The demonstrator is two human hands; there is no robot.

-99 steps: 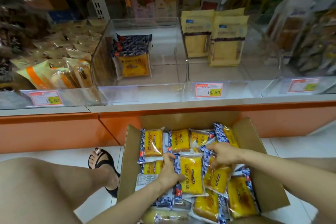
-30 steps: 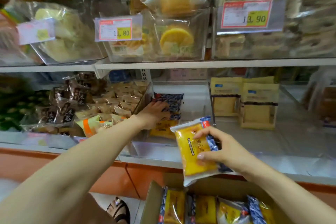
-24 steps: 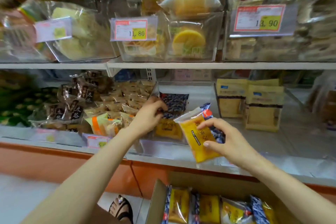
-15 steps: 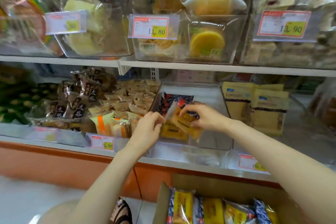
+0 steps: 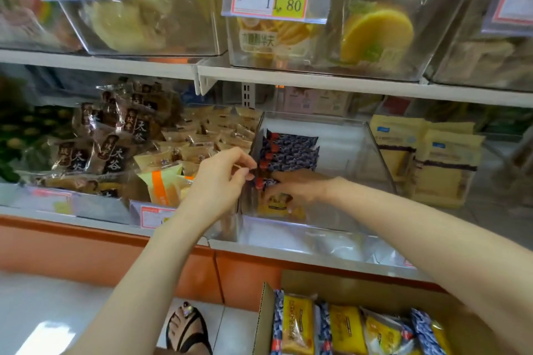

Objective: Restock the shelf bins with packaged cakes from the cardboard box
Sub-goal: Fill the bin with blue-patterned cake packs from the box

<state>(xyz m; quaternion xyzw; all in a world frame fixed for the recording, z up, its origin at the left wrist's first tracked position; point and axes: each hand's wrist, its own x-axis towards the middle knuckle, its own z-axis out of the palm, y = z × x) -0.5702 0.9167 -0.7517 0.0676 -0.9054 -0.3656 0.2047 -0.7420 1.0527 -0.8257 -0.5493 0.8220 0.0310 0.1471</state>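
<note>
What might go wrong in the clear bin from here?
The upright row of cake packs stands at the left wall of the clear bin with bare floor to its right; it may topple once the left hand and right hand let go. The right hand's fingers on the front cake pack might squash it.

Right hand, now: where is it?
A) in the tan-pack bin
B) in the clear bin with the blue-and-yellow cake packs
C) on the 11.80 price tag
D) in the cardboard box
B: the right hand reaches inside the clear bin, fingers over the front pack of the stack; the box sits below it, untouched.
</note>
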